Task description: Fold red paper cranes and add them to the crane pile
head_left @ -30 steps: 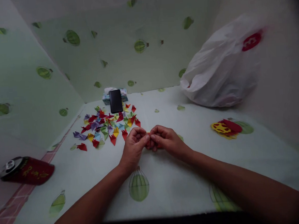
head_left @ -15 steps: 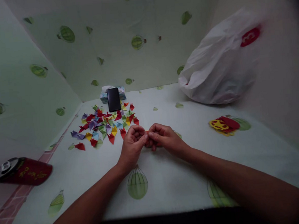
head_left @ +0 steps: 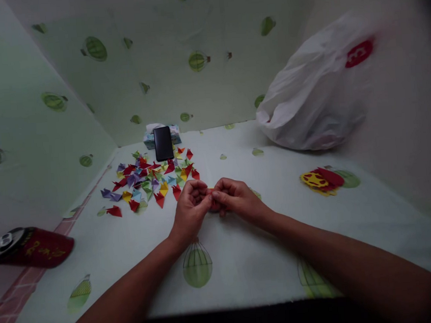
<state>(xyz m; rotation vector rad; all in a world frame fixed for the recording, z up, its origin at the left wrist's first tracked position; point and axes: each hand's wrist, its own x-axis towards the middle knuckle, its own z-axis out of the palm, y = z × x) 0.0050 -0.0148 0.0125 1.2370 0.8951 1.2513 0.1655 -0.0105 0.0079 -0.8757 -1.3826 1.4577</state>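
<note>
Both hands meet over the middle of the table, pinching a small piece of orange-red paper (head_left: 210,190) between them. My left hand (head_left: 192,205) is closed on its left side, thumb pressed toward the fingers. On its right side my right hand (head_left: 238,197) is closed too, thumb and curled fingers on the paper. Most of the paper is hidden by the fingers, so its folded shape cannot be made out. Just left of my hands lies a spread of small folded paper cranes (head_left: 153,178) in red, purple, yellow, green and blue.
A black phone (head_left: 163,143) leans against a tissue box (head_left: 150,138) behind the cranes. At the left lies a red drink can (head_left: 40,246). A white plastic bag (head_left: 307,96) stands at the back right, with red and yellow cut-out pieces (head_left: 322,180) nearer on the right.
My hands stay nearly in place, with slight finger movement on the paper; less orange-red shows beneath the right fingers. The whole view has shifted very slightly.
</note>
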